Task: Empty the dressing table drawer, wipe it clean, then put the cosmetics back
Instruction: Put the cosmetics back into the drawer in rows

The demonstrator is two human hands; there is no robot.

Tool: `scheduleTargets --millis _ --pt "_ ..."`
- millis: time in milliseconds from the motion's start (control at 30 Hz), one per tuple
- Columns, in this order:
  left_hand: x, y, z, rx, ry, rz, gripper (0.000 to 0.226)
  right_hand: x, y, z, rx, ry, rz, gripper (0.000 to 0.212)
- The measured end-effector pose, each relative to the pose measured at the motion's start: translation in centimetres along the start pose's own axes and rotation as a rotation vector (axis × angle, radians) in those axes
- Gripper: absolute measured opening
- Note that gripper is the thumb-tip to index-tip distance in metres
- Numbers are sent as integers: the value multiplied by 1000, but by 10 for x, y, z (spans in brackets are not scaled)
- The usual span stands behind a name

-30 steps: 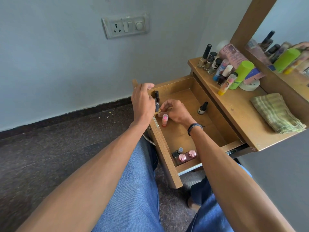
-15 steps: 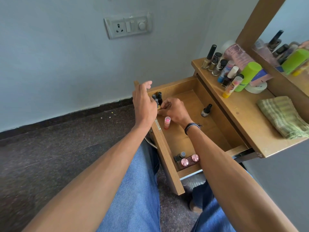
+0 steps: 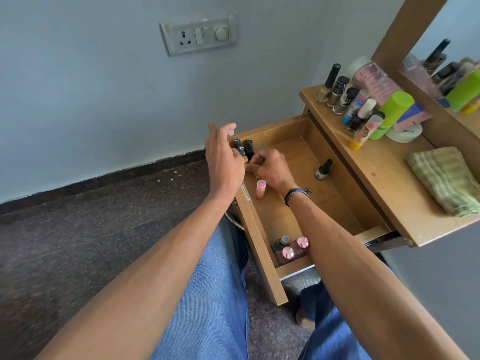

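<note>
An open wooden drawer [image 3: 272, 131] fills the middle of the view, seen from above, with both bare forearms reaching into it from 6 o'clock.

In the drawer's 10 o'clock corner stand a few black-capped bottles [image 3: 248, 146]. The left hand [image 3: 224, 157] hovers over them and over the drawer front, fingers straight and loosely spread, holding nothing visible; it hides the bottles' lower halves. The right hand [image 3: 270, 168], with a dark wristband [image 3: 296, 194], lies just at 3 o'clock of them, fingers curled at their feet. Whether it grips one cannot be told.

A pink tube [image 3: 261, 188] stands just below the right hand. A lone dark-capped bottle [image 3: 323, 169] stands by the drawer's 3 o'clock wall, well apart. Three small bottles [image 3: 291, 246] huddle in the 6 o'clock corner, partly behind the right forearm.

At 2 o'clock the tabletop [image 3: 384, 183] carries a crowded row of cosmetics [image 3: 363, 107], a green can [image 3: 392, 113] and a folded green cloth [image 3: 446, 178] beneath a mirror [image 3: 457, 48]. A wall socket [image 3: 198, 36] sits at 12 o'clock. Blue jeans [image 3: 207, 307] show below.
</note>
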State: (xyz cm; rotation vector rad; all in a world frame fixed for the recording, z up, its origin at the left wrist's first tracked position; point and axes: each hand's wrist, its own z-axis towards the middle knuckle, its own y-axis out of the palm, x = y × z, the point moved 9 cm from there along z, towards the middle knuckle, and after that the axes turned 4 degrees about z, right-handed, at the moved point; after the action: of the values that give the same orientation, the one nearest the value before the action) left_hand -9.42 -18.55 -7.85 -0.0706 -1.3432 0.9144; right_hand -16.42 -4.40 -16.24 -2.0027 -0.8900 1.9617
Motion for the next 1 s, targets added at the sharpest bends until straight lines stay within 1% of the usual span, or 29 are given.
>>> scheduleTargets --millis 133,267,367,467,533,633,700,767,833,867,900,933,1000 --pt "0 0 0 1 1 4 62 1 1 0 -18 -5 -3 22" --pt "-1 1 0 3 3 6 62 -1 -1 -2 -70 -31 -12 18" --pt "-1 2 1 2 6 3 60 -8 -9 -8 -93 -44 -60 16" --pt "1 1 0 -5 21 11 60 -23 -33 -22 -72 -80 -66 13" --pt "1 1 1 -9 25 25 61 -38 -56 -37 -23 -127 -46 10" --pt "3 2 0 -14 37 54 61 -57 -99 -67 139 -186 -9 8" --pt "7 0 0 -14 58 66 59 -66 -129 -88 302 -232 42 7" --pt "11 -2 -1 -13 80 85 57 -68 -163 -112 541 -259 99 8" --pt "14 -4 -1 -13 91 109 56 -63 -195 -138 832 -253 116 13" --pt "16 -5 -1 -12 97 119 56 -58 -206 -149 951 -236 142 16" --pt "18 -6 -2 -9 107 133 56 -51 -213 -158 1028 -213 176 22" --pt "20 -7 -3 -5 118 153 56 -44 -217 -161 1060 -181 200 29" --pt "23 -9 -4 -3 138 195 54 -31 -220 -159 1032 -113 197 44"
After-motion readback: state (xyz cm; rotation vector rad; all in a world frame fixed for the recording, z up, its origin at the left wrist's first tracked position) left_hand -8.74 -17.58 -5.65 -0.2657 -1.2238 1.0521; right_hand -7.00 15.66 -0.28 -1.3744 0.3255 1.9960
